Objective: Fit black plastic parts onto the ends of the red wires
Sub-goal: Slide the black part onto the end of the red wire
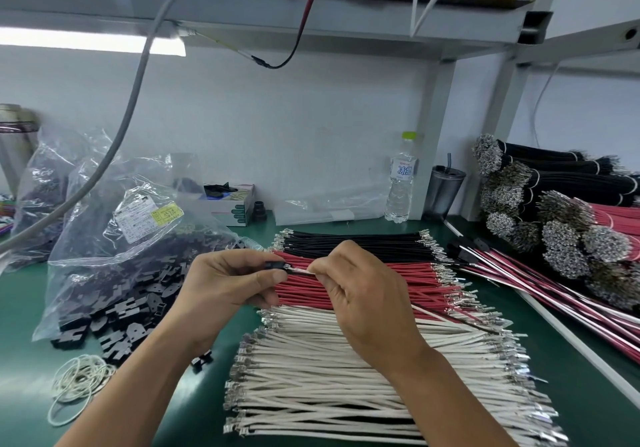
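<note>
A small black plastic part [277, 266] sits pinched in the left hand [228, 282], just above the row of red wires [381, 282] on the green mat [20, 311]. The right hand [360, 294] pinches a wire [300, 269] (its colour is hard to tell) — tip at the part. Black wires [353, 242] lie behind, white wires [346, 370] in front — a bag of black parts [114, 273] to the left.

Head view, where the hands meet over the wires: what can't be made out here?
- Small black plastic part: mostly covered by the left hand's fingers; shape unclear.
- Thin wire pinched by the right hand: colour and whether its end is seated, too small and blurred.
- White printed label on the clear plastic bag: text unreadable.
</note>
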